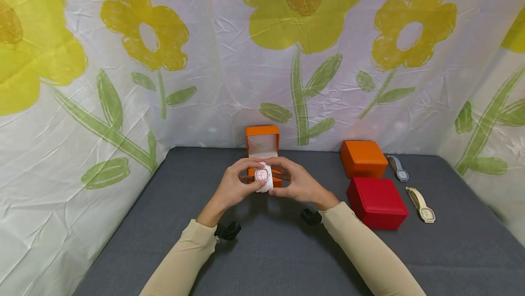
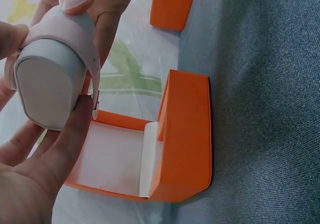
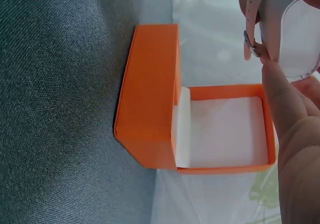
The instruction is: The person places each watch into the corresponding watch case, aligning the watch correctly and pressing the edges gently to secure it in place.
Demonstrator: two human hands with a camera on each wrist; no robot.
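Both hands hold a pink wristwatch [image 1: 261, 174] wrapped round a white watch pillow [image 1: 268, 184]. My left hand [image 1: 239, 180] grips one side, thumb near the square watch face. The other side is held by my right hand [image 1: 298, 183]. In the left wrist view the pink strap [image 2: 70, 36] circles the pillow [image 2: 46, 86], its buckle hanging beside the fingers. The strap [image 3: 253, 8] and pillow [image 3: 277, 26] also show in the right wrist view. Just behind the hands stands an orange watch box [image 1: 262, 130], lid raised, with a pale lining [image 3: 227, 134].
To the right are a closed orange box [image 1: 363, 158] and, in front of it, a closed red box [image 1: 378, 203]. Beside them lie a blue watch [image 1: 398, 169] and a cream watch [image 1: 421, 205] on the dark grey table [image 1: 262, 259]. A flower-printed curtain [image 1: 217, 81] hangs behind.
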